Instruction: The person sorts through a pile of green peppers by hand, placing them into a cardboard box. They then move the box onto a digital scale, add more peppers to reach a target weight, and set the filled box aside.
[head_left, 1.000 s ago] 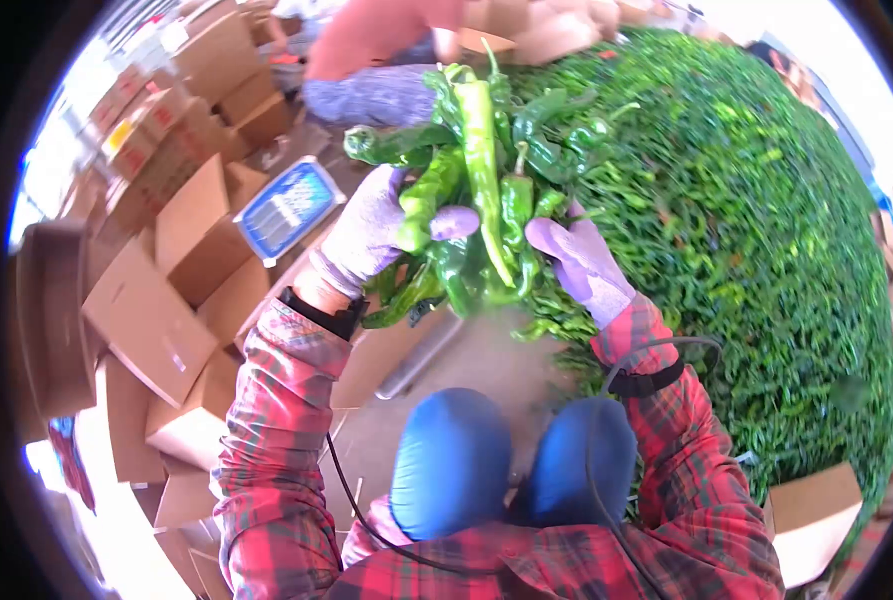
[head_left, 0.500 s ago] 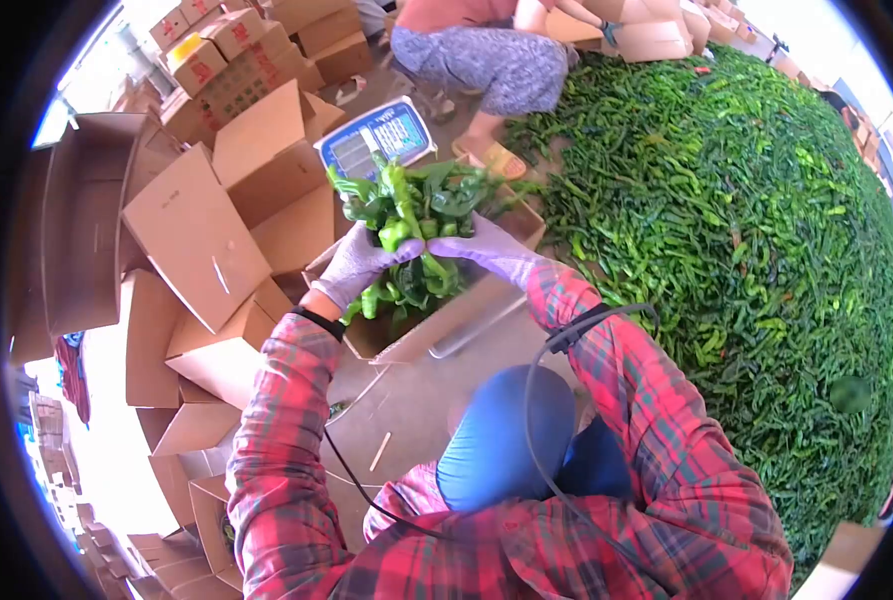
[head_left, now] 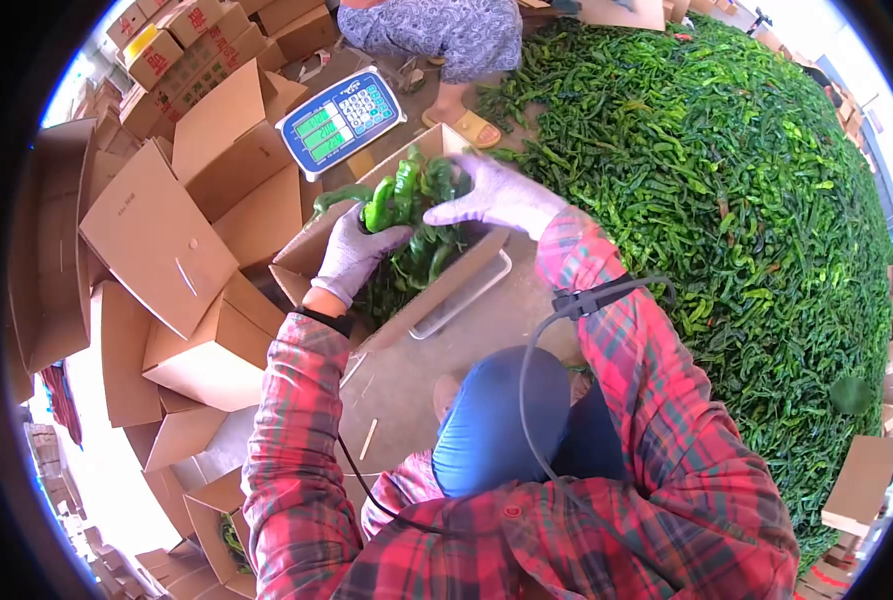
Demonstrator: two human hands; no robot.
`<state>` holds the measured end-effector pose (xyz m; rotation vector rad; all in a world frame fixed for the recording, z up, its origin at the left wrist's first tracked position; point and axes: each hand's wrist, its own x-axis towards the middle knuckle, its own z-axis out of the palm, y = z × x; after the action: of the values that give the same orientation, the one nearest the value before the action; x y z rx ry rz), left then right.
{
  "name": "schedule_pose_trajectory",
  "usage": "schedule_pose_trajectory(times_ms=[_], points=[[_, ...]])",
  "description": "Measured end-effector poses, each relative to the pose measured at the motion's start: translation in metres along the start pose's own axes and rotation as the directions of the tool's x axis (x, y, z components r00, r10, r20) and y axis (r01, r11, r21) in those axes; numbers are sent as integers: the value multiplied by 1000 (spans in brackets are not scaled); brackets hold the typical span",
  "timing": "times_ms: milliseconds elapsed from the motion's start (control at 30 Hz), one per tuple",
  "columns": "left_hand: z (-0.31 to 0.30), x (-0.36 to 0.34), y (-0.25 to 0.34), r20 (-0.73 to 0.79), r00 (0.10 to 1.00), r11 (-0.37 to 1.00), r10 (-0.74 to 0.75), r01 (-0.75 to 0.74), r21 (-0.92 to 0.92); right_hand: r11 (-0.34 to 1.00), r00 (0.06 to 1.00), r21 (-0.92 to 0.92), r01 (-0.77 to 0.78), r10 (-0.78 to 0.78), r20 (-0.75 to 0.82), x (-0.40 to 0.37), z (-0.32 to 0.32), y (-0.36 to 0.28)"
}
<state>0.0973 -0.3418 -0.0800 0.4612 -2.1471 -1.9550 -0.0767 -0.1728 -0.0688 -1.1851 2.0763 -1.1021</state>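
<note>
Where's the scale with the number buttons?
In the head view, the scale stands upper left of centre, just behind the open cardboard box of green peppers, with empty cartons to its left.

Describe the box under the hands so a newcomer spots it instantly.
Find the huge heap of green peppers on the right. At its left edge, below the blue-faced scale, stands an open cardboard box. Unlike the boxes beside it, it holds peppers, with the gloved left hand and right hand over it.
</note>
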Motion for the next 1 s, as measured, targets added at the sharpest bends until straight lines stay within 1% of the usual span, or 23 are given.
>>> schedule_pose_trajectory(times_ms=[33,100,133,200,233,333,400,433,467,500,533,567,600,633,667,700,733,800,833,900,933,967,1000], points=[[-4,2,-5,66,997,995,-31,37,-88,999,997,38,34,-31,-73,3,2,6],[3,1,-9,87,995,998,49,-51,20,953,992,281,114,-94,-82,-2,0,-26],[7,1,-9,107,990,992,90,-98,75,968,997,252,9,-29,78,-12,1,-43],[15,-7,3,222,975,962,18,-77,262,898,980,415,-148,76,184,-4,23,-25],[17,-10,4,214,975,933,-59,-22,359,998,997,21,67,-66,-36,-4,32,-12],[14,-16,5,126,975,754,-185,58,655,987,948,158,-39,86,-306,-18,24,-12],[7,-18,3,94,986,623,-134,10,782,970,818,242,0,139,-558,-16,17,3],[2,-22,-5,77,996,437,-48,-49,898,938,791,346,16,200,-579,-26,5,-10],[-1,-24,-5,66,993,406,-93,-23,914,895,760,444,42,260,-595,-38,-5,-25],[1,-25,2,2,983,366,-186,67,928,947,654,298,119,151,-742,-30,-2,-2],[-3,-24,-6,-37,987,333,-158,89,939,910,634,357,212,150,-759,-31,-6,3],[0,-21,5,-132,966,353,-224,207,913,824,629,474,310,196,-752,-42,-13,-9],[-26,-6,-38,5,994,269,-107,24,963,791,573,484,373,213,-791,-50,-18,-15],[-32,4,-47,23,1000,158,-16,-20,987,669,633,572,473,194,-750,-67,-26,-26],[-61,40,-127,80,908,293,411,-214,932,520,726,720,459,248,-642,-93,-34,-50],[-18,26,-59,85,934,522,346,-267,810,544,765,752,372,279,-580,-107,-35,-60],[33,9,1,127,959,750,254,-278,599,557,800,784,274,320,-507,-120,-35,-66],[112,-20,71,274,954,943,121,-197,269,741,870,662,110,251,-425,-151,-37,-76],[149,-33,98,344,937,982,68,-124,144,925,842,319,207,-3,-539,-155,-36,-54],[211,-57,136,409,911,996,-52,79,-49,697,897,698,164,189,-400,-218,-66,-70],[239,-69,150,436,891,971,-128,201,-125,716,882,689,110,249,-400,-250,-84,-72],[266,-82,160,539,836,950,-106,246,-195,780,821,613,125,266,-505,-284,-96,-74],[289,-92,163,630,772,918,-83,305,-254,907,674,419,-43,336,-658,-326,-110,-77]])
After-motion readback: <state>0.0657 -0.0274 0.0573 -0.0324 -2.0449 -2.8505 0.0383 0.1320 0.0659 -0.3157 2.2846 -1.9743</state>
